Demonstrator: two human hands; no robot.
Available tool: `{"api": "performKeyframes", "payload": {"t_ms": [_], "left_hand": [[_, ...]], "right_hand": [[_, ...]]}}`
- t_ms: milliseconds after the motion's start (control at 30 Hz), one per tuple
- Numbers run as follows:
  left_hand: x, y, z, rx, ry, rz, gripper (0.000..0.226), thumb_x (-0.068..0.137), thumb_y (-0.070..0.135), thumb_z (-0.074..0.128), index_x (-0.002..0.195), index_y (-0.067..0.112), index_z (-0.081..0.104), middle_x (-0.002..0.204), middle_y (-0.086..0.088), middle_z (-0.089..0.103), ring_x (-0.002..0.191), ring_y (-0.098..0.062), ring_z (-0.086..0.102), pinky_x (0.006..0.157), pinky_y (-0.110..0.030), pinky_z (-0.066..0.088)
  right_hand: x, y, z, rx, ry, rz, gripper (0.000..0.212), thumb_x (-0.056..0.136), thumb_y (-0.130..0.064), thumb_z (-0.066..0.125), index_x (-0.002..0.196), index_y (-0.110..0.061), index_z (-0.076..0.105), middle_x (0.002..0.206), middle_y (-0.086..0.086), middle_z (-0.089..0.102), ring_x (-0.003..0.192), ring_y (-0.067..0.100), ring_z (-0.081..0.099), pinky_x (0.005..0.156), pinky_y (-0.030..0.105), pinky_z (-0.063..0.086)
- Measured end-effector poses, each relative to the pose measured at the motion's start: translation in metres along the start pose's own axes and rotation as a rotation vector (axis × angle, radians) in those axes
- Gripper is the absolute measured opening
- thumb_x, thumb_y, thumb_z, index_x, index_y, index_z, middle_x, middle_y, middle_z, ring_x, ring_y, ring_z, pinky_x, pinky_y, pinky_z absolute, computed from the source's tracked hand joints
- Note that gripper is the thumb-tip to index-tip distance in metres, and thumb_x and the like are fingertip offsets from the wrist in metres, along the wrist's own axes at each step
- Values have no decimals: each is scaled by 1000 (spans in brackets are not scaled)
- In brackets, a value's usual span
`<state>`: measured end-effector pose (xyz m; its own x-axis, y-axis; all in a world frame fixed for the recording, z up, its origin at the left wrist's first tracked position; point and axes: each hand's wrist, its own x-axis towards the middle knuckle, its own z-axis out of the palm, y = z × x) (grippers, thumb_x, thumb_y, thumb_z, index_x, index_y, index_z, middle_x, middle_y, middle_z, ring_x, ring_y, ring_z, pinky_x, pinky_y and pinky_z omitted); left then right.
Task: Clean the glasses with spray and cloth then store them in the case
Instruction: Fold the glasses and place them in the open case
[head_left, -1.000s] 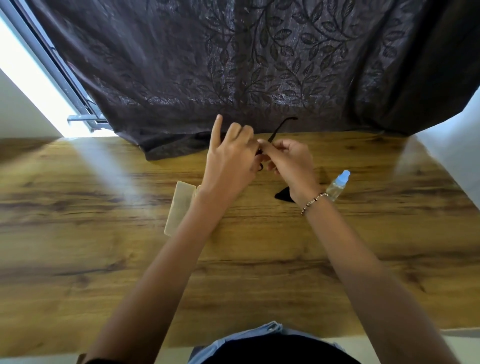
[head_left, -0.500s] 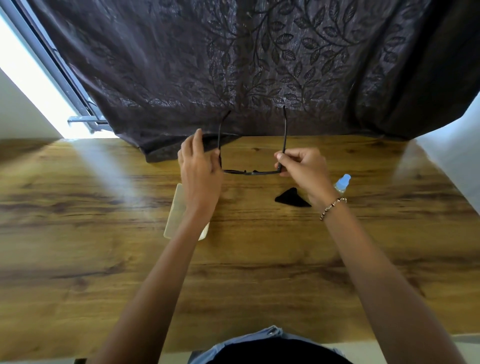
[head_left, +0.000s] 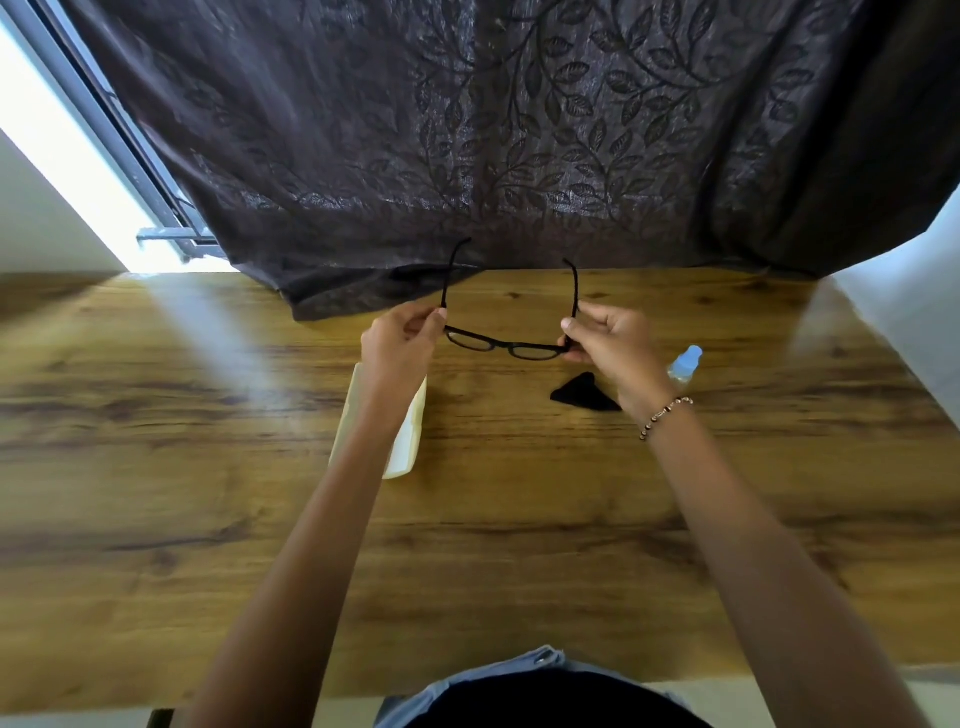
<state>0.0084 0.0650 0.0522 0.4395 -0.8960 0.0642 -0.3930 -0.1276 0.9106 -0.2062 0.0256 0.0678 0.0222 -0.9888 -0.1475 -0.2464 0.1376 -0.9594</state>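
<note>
Wooden table (head_left: 519, 519), dark leaf-patterned curtain (head_left: 519, 130) behind, left hand (head_left: 397, 345) and right hand (head_left: 613, 345) pinching glasses (head_left: 500, 343)

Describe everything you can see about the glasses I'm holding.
The glasses have a thin black frame, seemingly plastic, with two clear lenses. Both temple arms are unfolded and point away toward the curtain. They are held above the table, the left hand pinching one front corner and the right hand the other.

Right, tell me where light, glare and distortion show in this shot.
All in the head view: daylight blows out the window at upper left; a pale glare streak crosses the wooden table; the wide lens tilts the window frame; the glasses look sharp.
</note>
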Motion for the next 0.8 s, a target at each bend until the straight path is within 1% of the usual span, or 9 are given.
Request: {"api": "performKeyframes", "payload": {"t_ms": [167, 233, 333, 400, 533, 600, 667, 733, 800], "left_hand": [[-2, 2, 6, 9, -53, 5, 26, 90, 27, 63, 111, 12, 69, 99, 1, 71, 92, -10, 65, 80, -19, 50], [-4, 2, 8, 1, -66, 5, 27, 90, 26, 62, 112, 11, 69, 102, 0, 70, 94, -11, 64, 79, -16, 48], [-5, 1, 9, 13, -80, 2, 27, 90, 27, 62, 113, 13, 69, 103, 3, 70, 95, -8, 63, 72, -8, 42], [-5, 0, 9, 22, -85, -5, 27, 90, 27, 62, 113, 14, 69, 103, 3, 70, 95, -8, 63, 71, -7, 41], [-4, -4, 8, 54, -79, 2, 24, 89, 25, 64, 109, 15, 71, 102, 2, 71, 90, -5, 63, 70, -6, 41], [-3, -6, 7, 64, -86, 21, 22, 88, 23, 65, 107, 15, 72, 100, 3, 72, 82, 2, 61, 66, -2, 41], [-3, -7, 5, 81, -105, 42, 21, 88, 21, 65, 107, 15, 72, 100, 3, 72, 80, 4, 61, 66, 0, 41], [-1, -8, 3, 115, -134, 59, 22, 88, 21, 65, 107, 14, 72, 102, 2, 73, 85, 0, 62, 69, -2, 40], [0, -8, 1, 157, -166, 77, 21, 88, 20, 64, 106, 15, 73, 103, 2, 72, 89, -1, 62, 71, -1, 39]], "right_hand": [[3, 8, 0, -225, 15, -41, 29, 90, -14, 62, 119, -12, 64, 80, -7, 70, 75, 8, 69, 77, 32, 59], [2, 9, 1, -300, -7, -43, 23, 90, -17, 63, 112, -17, 69, 81, -10, 69, 76, 6, 69, 77, 32, 59], [1, 9, 2, -413, -37, -62, 15, 88, -22, 65, 102, -24, 72, 84, -15, 66, 77, 5, 66, 70, 25, 57], [0, 9, 3, -491, -65, -78, 13, 88, -25, 65, 99, -27, 73, 89, -14, 66, 76, 2, 63, 63, 17, 50], [0, 7, 3, -577, -125, -97, 14, 89, -27, 65, 100, -27, 73, 96, -12, 70, 71, -5, 56, 55, 12, 36], [-1, 7, 3, -607, -149, -109, 14, 89, -27, 65, 101, -28, 73, 91, -14, 69, 65, -8, 53, 49, 8, 33], [-2, 8, 3, -617, -180, -119, 14, 89, -27, 65, 100, -27, 73, 78, -18, 65, 60, -6, 53, 42, 5, 33], [-2, 9, 3, -617, -190, -130, 14, 88, -26, 66, 100, -26, 73, 79, -16, 65, 63, -5, 53, 45, 5, 34], [-2, 10, 3, -603, -165, -128, 15, 86, -27, 69, 100, -25, 69, 88, -9, 68, 69, -3, 55, 55, 12, 38]]}}
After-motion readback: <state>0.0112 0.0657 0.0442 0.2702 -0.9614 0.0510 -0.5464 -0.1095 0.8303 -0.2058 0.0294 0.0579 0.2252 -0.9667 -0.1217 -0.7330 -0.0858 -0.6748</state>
